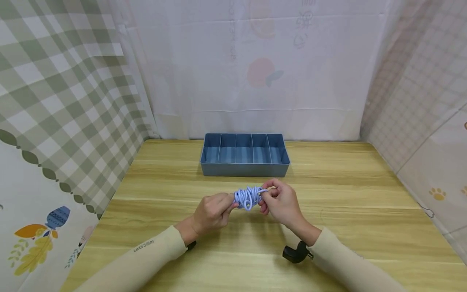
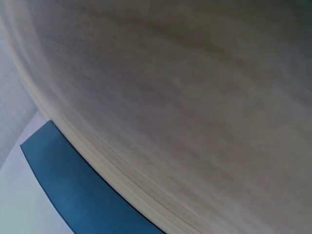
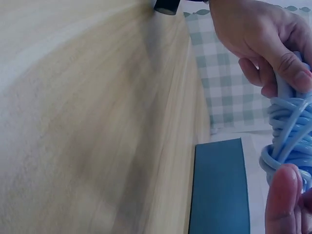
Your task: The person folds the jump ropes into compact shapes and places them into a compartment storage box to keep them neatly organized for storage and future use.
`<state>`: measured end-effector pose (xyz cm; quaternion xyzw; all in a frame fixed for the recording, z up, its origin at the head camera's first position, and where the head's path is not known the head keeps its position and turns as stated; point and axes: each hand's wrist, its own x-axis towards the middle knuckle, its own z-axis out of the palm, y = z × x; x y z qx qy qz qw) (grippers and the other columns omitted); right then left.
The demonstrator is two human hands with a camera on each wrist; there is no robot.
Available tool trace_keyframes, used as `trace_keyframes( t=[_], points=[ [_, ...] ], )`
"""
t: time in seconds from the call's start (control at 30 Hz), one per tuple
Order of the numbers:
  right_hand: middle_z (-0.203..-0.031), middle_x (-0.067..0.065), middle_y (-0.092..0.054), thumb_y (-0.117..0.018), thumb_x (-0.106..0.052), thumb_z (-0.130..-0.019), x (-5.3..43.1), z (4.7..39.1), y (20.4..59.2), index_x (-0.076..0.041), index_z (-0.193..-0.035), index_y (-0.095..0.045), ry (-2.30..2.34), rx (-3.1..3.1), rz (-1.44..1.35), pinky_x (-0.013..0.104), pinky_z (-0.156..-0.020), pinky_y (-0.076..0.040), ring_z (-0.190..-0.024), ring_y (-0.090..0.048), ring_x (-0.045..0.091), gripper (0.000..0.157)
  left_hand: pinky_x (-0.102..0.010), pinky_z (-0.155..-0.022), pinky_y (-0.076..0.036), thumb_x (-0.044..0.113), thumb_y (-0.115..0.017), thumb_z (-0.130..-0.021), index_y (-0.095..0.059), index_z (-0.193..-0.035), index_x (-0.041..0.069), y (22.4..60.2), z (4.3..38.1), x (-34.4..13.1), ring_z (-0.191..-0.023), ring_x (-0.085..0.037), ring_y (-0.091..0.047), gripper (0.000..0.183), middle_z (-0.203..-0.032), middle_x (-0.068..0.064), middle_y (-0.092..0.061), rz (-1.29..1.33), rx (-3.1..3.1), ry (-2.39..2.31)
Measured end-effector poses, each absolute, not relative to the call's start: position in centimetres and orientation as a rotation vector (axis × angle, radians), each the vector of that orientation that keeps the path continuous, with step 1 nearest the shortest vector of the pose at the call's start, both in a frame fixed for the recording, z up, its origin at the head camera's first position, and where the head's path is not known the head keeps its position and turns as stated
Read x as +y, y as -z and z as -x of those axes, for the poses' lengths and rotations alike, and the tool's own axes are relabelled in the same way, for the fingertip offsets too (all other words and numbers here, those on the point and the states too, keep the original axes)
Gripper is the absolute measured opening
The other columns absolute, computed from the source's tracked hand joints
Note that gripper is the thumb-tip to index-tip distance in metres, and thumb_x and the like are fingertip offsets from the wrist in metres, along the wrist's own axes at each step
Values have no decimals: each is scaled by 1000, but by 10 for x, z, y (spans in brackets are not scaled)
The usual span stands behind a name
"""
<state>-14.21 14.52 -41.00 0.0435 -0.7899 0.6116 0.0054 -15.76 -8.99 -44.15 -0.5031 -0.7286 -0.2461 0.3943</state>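
A light blue cord [image 1: 248, 198] is wound into a compact bundle, held up above the table between both hands. My left hand [image 1: 213, 209] grips the bundle's left end, thumb pressed along it; the right wrist view shows this left hand [image 3: 258, 36] around the cord loops [image 3: 287, 122]. At the other end, my right hand [image 1: 282, 205] pinches a strand of the cord between thumb and forefinger. A loose loop hangs at the bundle's front. In the right wrist view the right thumb [image 3: 283, 200] lies against the windings. Neither hand shows in the left wrist view.
A blue-grey box [image 1: 245, 169] with several compartments stands on the wooden table [image 1: 164, 182] beyond the hands, near the back edge. Cloth curtains [image 1: 219, 93] enclose the table at the back and sides. A black wrist-camera mount [image 1: 296, 253] sits below the right wrist.
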Motion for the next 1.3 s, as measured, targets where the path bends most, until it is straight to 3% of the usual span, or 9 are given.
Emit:
trace_keyframes(
  t=[0.27, 0.43, 0.5, 0.6, 0.73, 0.97, 1.13, 1.3],
  points=[
    [-75, 21, -69, -56, -2, -99, 149, 140, 400, 9, -105, -57, -2092, -2523, -145, 41, -55, -60, -58, -68, 28, 12, -17, -59, -56, 20, -48, -110, -60, -90, 2, 441, 155, -93, -58, -11, -61, 29, -69, -3, -58, 1275, -1890, 611],
    [-70, 15, -66, -59, -7, -99, 154, 143, 398, 7, -97, -58, -2052, -2662, -218, 42, -52, -59, -55, -65, 23, 14, -16, -58, -55, 21, -47, -110, -61, -91, 2, 443, 154, -93, -59, -11, -62, 30, -70, -2, -58, 1293, -1897, 566],
    [-64, 9, -60, -59, -7, -97, 156, 146, 397, 6, -94, -60, -1977, -2750, -279, 35, -46, -54, -50, -57, 17, 14, -17, -57, -54, 21, -47, -111, -62, -92, 2, 443, 154, -93, -60, -11, -63, 31, -71, -2, -59, 1303, -1904, 554],
    [-63, 1, -49, -59, -9, -97, 160, 149, 395, 4, -90, -63, -1865, -2858, -372, 23, -44, -37, -50, -43, 12, 15, -17, -54, -53, 21, -46, -111, -61, -91, 2, 443, 153, -93, -60, -10, -61, 31, -71, -2, -58, 1311, -1914, 554],
    [-71, 0, -49, -59, -11, -99, 165, 152, 391, 3, -90, -65, -1797, -2921, -432, 26, -53, -26, -63, -36, 14, 18, -18, -50, -50, 19, -46, -111, -60, -90, 3, 442, 154, -94, -57, -8, -53, 30, -69, -1, -52, 1326, -1921, 568],
    [-67, -1, -41, -53, -11, -104, 166, 154, 387, 4, -96, -61, -1813, -2876, -366, 25, -51, -26, -58, -34, 12, 19, -19, -46, -46, 21, -44, -111, -58, -92, 3, 436, 156, -96, -55, -8, -48, 30, -68, 0, -50, 1337, -1968, 556],
    [-72, 2, -47, -50, -10, -107, 163, 152, 390, 5, -99, -59, -1812, -2836, -308, 25, -50, -29, -60, -37, 13, 20, -17, -47, -45, 22, -44, -111, -58, -93, 4, 435, 155, -97, -56, -7, -50, 29, -69, 1, -53, 1355, -2042, 509],
    [-74, 3, -48, -51, -14, -108, 159, 149, 389, 3, -102, -59, -1696, -2831, -217, 26, -49, -31, -59, -38, 16, 20, -17, -47, -43, 19, -54, -108, -58, -93, 5, 430, 151, -94, -56, -7, -50, 20, -70, 1, -56, 1351, -2182, 439]
  ],
)
